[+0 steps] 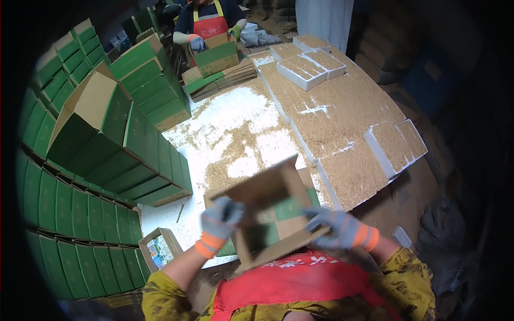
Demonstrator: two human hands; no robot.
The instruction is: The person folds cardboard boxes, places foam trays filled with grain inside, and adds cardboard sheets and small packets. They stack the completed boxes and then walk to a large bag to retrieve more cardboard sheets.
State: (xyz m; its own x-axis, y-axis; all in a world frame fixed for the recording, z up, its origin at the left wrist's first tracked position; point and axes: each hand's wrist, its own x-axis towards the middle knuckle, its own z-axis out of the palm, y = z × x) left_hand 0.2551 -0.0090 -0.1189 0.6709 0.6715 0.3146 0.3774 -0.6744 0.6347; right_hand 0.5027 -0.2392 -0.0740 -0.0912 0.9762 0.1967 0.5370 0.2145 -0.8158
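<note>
An unfolded brown cardboard box (261,176) is held up at a tilt in front of my red apron, its open end facing me. Through it I see green and brown printed cardboard (291,206); whether this is the box's own flaps or flat sheets beneath, I cannot tell. My left hand (222,218), in a grey and orange glove, is curled at the box's left side and blurred. On the right, my gloved right hand (339,228) grips the near right rim, thumb and fingers around the cardboard edge.
Green cartons (136,148) stand in tall stacks on the left. A small open box (175,242) holds printed packets. White foam trays (309,82) filled with brown granular material cover the right side. Across the white table (241,104), another person (211,26) handles a green carton (217,58).
</note>
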